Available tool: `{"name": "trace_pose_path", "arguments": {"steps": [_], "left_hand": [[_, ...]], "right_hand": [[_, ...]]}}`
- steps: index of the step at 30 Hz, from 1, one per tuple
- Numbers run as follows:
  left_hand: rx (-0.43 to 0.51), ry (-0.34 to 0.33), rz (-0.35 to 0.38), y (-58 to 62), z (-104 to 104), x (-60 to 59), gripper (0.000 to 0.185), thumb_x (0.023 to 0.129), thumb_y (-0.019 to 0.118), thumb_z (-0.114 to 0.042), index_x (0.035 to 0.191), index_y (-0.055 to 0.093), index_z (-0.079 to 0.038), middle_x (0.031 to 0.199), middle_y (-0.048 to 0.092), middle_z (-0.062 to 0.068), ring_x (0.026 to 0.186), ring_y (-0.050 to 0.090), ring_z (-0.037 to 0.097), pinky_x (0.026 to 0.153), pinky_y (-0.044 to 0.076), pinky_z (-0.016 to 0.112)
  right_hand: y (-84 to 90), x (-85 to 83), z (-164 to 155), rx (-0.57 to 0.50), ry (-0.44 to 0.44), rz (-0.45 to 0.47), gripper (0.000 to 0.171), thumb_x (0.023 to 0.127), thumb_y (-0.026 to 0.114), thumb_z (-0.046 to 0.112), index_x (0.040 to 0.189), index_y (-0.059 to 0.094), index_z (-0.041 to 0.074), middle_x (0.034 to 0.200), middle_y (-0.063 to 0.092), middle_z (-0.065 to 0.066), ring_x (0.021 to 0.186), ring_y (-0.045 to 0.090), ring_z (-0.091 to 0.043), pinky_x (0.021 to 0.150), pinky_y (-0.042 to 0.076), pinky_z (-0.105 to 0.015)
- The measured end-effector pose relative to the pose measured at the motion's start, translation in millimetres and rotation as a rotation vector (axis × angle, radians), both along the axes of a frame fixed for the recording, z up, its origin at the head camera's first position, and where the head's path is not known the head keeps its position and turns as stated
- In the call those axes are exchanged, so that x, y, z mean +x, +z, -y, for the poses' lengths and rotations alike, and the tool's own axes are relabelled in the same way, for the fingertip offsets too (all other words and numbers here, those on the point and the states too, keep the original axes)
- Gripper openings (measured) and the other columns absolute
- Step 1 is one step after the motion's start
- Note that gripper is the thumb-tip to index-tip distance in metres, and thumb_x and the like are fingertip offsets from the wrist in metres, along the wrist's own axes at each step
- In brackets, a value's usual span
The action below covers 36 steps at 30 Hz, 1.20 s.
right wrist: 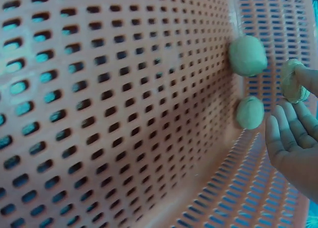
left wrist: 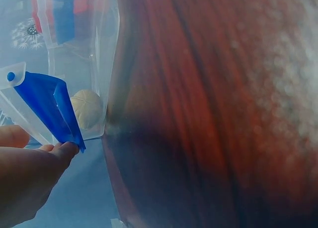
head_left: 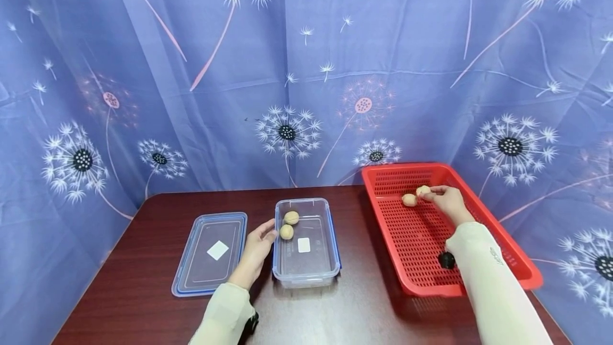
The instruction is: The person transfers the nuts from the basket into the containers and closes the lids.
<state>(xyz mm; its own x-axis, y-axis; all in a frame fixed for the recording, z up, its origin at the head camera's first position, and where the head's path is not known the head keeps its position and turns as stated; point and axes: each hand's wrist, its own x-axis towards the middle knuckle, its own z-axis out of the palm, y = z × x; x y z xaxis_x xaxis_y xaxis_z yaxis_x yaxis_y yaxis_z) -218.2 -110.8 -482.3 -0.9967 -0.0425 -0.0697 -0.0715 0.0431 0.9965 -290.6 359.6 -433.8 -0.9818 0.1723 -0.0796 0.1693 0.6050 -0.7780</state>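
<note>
My right hand pinches a walnut in the red basket. My left hand, fingers relaxed, steadies the clear box. Next, I judge, carry it across and release over the box.

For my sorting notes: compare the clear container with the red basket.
The clear container is see-through with solid walls; the red basket is opaque, perforated and larger. The container holds two walnuts, steadied by the left hand; the right hand pinches a walnut in the basket. Both are rectangular and open-topped.
</note>
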Motion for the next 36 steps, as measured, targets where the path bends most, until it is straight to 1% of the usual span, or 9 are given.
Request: {"name": "trace_pose_path", "arguments": {"steps": [4,9,14,18,22,24,29,31,36], "left_hand": [[-0.001,-0.006,-0.007,-1.1,0,0.3,0.042,0.098,0.045,0.0,0.138,0.042,0.012,0.137,0.045,0.032,0.13,0.042,0.04,0.11,0.033,0.05],[-0.001,-0.01,-0.016,-2.0,-1,0.8,0.042,0.098,0.044,0.0,0.138,0.041,0.013,0.137,0.045,0.033,0.131,0.041,0.041,0.11,0.032,0.05],[-0.003,0.0,-0.003,-1.9,0,1.5,0.042,0.098,0.045,-0.001,0.138,0.042,0.011,0.137,0.046,0.032,0.131,0.041,0.039,0.11,0.032,0.049],[-0.007,0.0,-0.003,-2.3,0,1.3,0.042,0.098,0.046,-0.001,0.138,0.042,0.011,0.137,0.046,0.032,0.13,0.042,0.04,0.109,0.033,0.05],[-0.004,0.001,-0.005,-2.5,0,0.5,0.042,0.098,0.045,0.0,0.138,0.042,0.011,0.137,0.046,0.032,0.13,0.042,0.04,0.11,0.033,0.05],[-0.002,0.002,-0.006,-2.2,0,-0.2,0.042,0.098,0.045,0.0,0.138,0.042,0.011,0.137,0.046,0.031,0.13,0.042,0.04,0.11,0.033,0.049],[0.003,0.002,-0.003,-2.6,0,-0.3,0.042,0.098,0.046,0.0,0.138,0.042,0.011,0.138,0.046,0.031,0.13,0.042,0.04,0.11,0.033,0.049],[0.002,0.001,-0.001,-2.7,1,0.1,0.041,0.098,0.045,0.0,0.138,0.042,0.011,0.137,0.046,0.031,0.13,0.042,0.04,0.11,0.033,0.049],[0.0,0.005,-0.01,-1.9,1,-0.3,0.041,0.098,0.046,0.0,0.138,0.042,0.011,0.137,0.046,0.031,0.13,0.042,0.04,0.11,0.033,0.049]], "right_hand": [[10.0,1.9,6,0.015,0.034,-0.038,0.061,0.096,0.056,0.033,0.135,0.042,-0.011,0.131,0.047,-0.033,0.116,0.049,-0.043,0.088,0.048,-0.046],[17.6,1.0,13,0.054,0.049,-0.134,0.059,0.095,0.059,0.034,0.132,0.047,-0.01,0.127,0.052,-0.032,0.113,0.053,-0.042,0.083,0.049,-0.037],[30.1,1.8,24,0.032,0.074,-0.195,0.059,0.094,0.061,0.035,0.132,0.049,-0.008,0.125,0.054,-0.029,0.112,0.054,-0.038,0.08,0.048,-0.026],[40.2,3.0,34,0.011,0.088,-0.219,0.059,0.092,0.063,0.037,0.132,0.05,-0.005,0.123,0.056,-0.027,0.102,0.058,-0.021,0.072,0.047,-0.018],[48.5,2.7,44,-0.003,0.098,-0.233,0.058,0.091,0.065,0.039,0.13,0.053,-0.002,0.121,0.059,-0.023,0.091,0.054,-0.004,0.069,0.047,-0.015],[51.6,2.1,49,-0.011,0.101,-0.24,0.057,0.09,0.066,0.04,0.13,0.054,0.0,0.121,0.059,-0.022,0.088,0.054,-0.004,0.066,0.047,-0.016],[57.0,3.7,60,-0.008,0.119,-0.263,0.056,0.09,0.067,0.039,0.129,0.055,0.001,0.12,0.06,-0.021,0.099,0.058,-0.021,0.069,0.046,-0.017],[58.7,4.3,65,-0.001,0.131,-0.287,0.055,0.09,0.067,0.037,0.129,0.055,-0.001,0.118,0.061,-0.021,0.104,0.058,-0.025,0.074,0.046,-0.015],[64.7,4.5,78,-0.01,0.16,-0.337,0.052,0.09,0.069,0.031,0.127,0.056,-0.002,0.115,0.063,-0.022,0.102,0.06,-0.027,0.077,0.047,-0.013]]}}
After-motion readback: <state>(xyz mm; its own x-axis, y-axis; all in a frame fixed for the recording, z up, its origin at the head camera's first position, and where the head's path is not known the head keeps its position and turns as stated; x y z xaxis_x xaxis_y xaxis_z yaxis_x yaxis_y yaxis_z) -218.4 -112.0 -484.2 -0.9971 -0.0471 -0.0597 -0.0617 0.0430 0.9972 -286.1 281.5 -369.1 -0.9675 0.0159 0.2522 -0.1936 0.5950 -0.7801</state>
